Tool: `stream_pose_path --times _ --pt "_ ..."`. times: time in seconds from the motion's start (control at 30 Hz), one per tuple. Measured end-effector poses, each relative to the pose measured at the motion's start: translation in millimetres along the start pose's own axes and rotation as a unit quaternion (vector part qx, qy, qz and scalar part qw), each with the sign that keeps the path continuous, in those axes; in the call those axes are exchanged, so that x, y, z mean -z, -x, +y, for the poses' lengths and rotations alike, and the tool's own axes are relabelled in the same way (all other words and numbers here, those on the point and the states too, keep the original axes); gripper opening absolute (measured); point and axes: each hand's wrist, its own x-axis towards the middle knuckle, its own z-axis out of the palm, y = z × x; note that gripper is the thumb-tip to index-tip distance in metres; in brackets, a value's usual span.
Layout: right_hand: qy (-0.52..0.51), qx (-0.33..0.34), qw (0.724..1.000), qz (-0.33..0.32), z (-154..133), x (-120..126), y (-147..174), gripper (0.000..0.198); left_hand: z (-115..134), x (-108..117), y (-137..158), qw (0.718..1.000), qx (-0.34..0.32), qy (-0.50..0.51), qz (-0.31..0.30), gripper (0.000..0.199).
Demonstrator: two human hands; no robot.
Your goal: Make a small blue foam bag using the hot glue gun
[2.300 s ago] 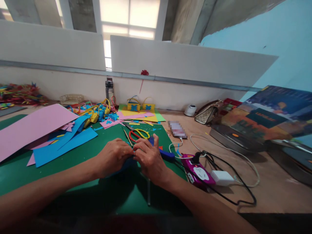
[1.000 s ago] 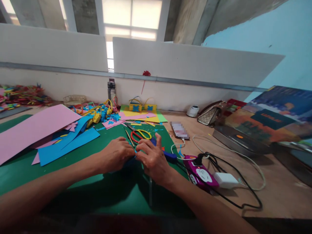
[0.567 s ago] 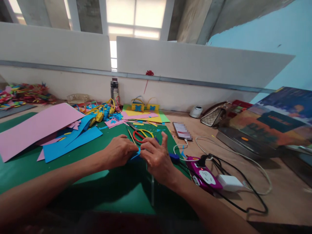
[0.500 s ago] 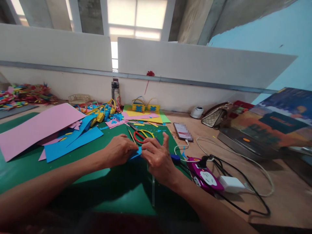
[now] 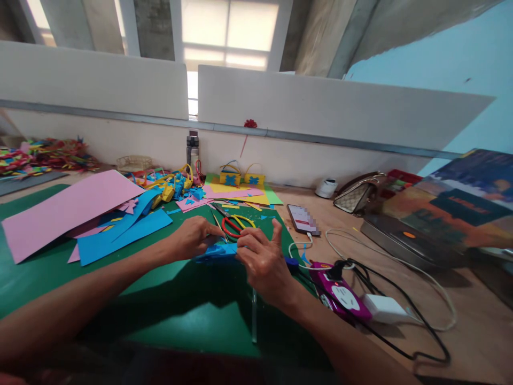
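Over the green mat (image 5: 176, 305), a folded blue foam-sheet piece (image 5: 222, 249) spans the space between my hands. My left hand (image 5: 194, 238) is closed at its left end, fingers bent down onto it. The fingers of my right hand (image 5: 260, 256) pinch its right end, thumb raised. Beneath my right hand a clear glue stick (image 5: 254, 318) sticks out toward me, and a blue handle with a black cord (image 5: 292, 262), seemingly of a glue gun, shows to the right; the rest is hidden. Scissors with red and yellow handles (image 5: 236, 224) lie just beyond my fingers.
Pink (image 5: 76, 211) and blue foam sheets (image 5: 128, 235) lie left, with small blue and yellow bags (image 5: 172, 187) behind them. Two yellow bags (image 5: 254, 179) stand at the back. A phone (image 5: 303, 219), a purple power strip (image 5: 340, 291) and loose cables are on the right.
My left hand has shifted slightly left, away from my right. More of the blue piece now shows between them. The whole view has shifted a little.
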Motion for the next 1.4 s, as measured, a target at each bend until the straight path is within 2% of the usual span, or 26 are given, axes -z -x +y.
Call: stream_pose_path --times 0.1,0.2,0.27,0.37,0.43,0.5,0.57,0.63,0.7,0.77,1.0,1.17,1.3,1.37,1.4 --pt "-0.008 -0.003 1.0 0.006 1.7 2.4 -1.3 0.027 -4.5 6.1 -3.3 0.997 0.024 0.067 -0.015 0.028" --pt "-0.026 -0.03 0.999 0.026 7.6 7.1 -3.6 0.023 -2.5 20.8 -6.5 0.987 0.009 0.157 0.018 0.035" --pt "-0.051 -0.065 0.995 0.048 13.3 10.4 -5.3 0.019 0.4 31.3 -5.8 0.975 0.007 0.207 0.076 0.045" --pt "-0.094 -0.113 0.986 0.084 20.8 12.9 -6.8 0.014 1.7 38.5 3.3 0.946 0.017 0.262 0.188 0.047" --pt "-0.113 -0.135 0.979 0.107 23.7 12.4 -7.0 0.013 0.2 35.7 14.0 0.928 0.011 0.269 0.259 0.048" --pt "-0.125 -0.153 0.973 0.121 24.8 10.8 -6.6 0.013 -0.8 29.2 25.1 0.923 0.02 0.222 0.313 0.047" --pt "-0.129 -0.159 0.971 0.127 24.8 9.0 -6.2 0.013 0.2 22.4 32.8 0.935 -0.003 0.153 0.319 0.044" --pt "-0.124 -0.151 0.972 0.128 24.3 7.8 -5.7 0.013 2.7 17.1 35.1 0.943 -0.06 0.067 0.321 0.039" --pt "-0.117 -0.138 0.975 0.127 23.7 6.9 -5.3 0.013 4.4 13.3 32.9 0.935 -0.121 -0.016 0.332 0.03" --pt "-0.108 -0.124 0.979 0.123 23.0 6.2 -4.6 0.012 3.8 9.8 29.2 0.924 -0.152 -0.064 0.344 0.019" --pt "-0.082 -0.105 0.986 0.101 22.2 3.4 -2.9 0.009 -7.8 -3.1 28.6 0.933 -0.12 -0.046 0.336 0.003" --pt "-0.115 -0.117 0.983 0.08 22.2 2.9 -2.2 0.013 -8.4 -2.0 30.5 0.933 -0.147 -0.053 0.324 0.003" --pt "-0.203 -0.171 0.962 0.065 16.9 4.3 -2.7 0.023 -6.4 1.3 31.1 0.939 -0.171 -0.064 0.291 0.006" --pt "-0.265 -0.22 0.938 0.042 12.6 6.3 -4.4 0.017 -5.0 1.6 31.6 0.943 -0.183 -0.062 0.271 0.008" --pt "-0.31 -0.25 0.917 0.028 10.4 7.6 -5.6 0.016 -4.1 1.5 31.7 0.944 -0.19 -0.06 0.262 0.008"
